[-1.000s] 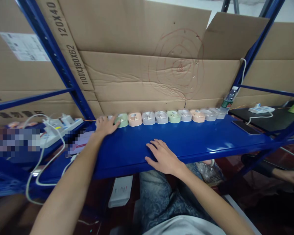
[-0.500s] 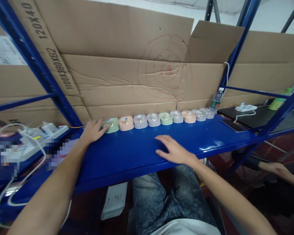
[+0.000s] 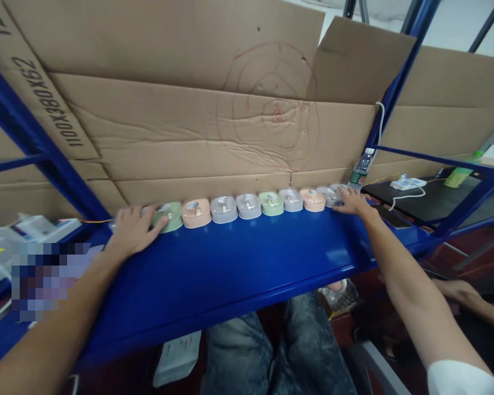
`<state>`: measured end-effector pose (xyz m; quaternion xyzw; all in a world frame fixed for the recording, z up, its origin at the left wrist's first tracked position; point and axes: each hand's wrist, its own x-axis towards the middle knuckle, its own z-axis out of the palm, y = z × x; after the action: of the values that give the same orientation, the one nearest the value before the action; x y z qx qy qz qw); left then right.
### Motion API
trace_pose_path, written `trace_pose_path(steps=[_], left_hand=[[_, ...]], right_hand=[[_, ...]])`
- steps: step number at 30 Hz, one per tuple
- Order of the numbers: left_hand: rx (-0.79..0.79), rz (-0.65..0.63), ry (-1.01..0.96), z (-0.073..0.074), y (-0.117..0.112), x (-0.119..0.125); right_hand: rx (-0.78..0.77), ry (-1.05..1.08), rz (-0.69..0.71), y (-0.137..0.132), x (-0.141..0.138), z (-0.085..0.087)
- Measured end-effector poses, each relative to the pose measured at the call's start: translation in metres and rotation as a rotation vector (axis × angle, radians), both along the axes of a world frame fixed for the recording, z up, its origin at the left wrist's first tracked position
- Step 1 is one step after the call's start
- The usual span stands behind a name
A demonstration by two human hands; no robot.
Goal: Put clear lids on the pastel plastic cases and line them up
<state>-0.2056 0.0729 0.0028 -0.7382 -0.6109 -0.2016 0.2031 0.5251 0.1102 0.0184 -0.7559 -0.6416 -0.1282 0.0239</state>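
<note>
A row of several small pastel cases, green, peach and grey, lines the back of the blue shelf (image 3: 239,263) against the cardboard. My left hand (image 3: 132,229) lies flat at the row's left end, fingers spread and touching the green case (image 3: 169,215). My right hand (image 3: 353,202) reaches to the row's right end, fingers out on the last grey case (image 3: 328,195). Between them sit a peach case (image 3: 196,212) and others in line.
A plastic water bottle (image 3: 359,171) stands at the right upright. A dark phone (image 3: 391,216) lies on the shelf beyond my right hand. A white power strip (image 3: 407,183) sits on a black table at right. Another person's hand (image 3: 456,288) shows low right.
My right hand has left the middle of the shelf and reached far right to the end of the row. My left hand stays at the left end. The view has shifted.
</note>
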Motion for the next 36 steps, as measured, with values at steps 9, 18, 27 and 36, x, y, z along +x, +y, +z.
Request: trace_pose_path(steps=[9,18,27,36], left_hand=[[-0.089,0.035,0.139,-0.003,0.003,0.066],[-0.038,-0.014,0.027,-0.003,-0.003,0.069],[0.021,-0.072,0.036,0.010,-0.010,0.078],[0.126,-0.258,-0.058,0.037,-0.072,0.132]], right_hand=[[0.092,0.035,0.025,0.019,-0.030,-0.028],[0.084,0.001,0.018,0.029,0.017,-0.012],[0.158,-0.182,-0.021,-0.026,-0.010,-0.006],[0.245,-0.085,0.226,-0.131,-0.082,-0.011]])
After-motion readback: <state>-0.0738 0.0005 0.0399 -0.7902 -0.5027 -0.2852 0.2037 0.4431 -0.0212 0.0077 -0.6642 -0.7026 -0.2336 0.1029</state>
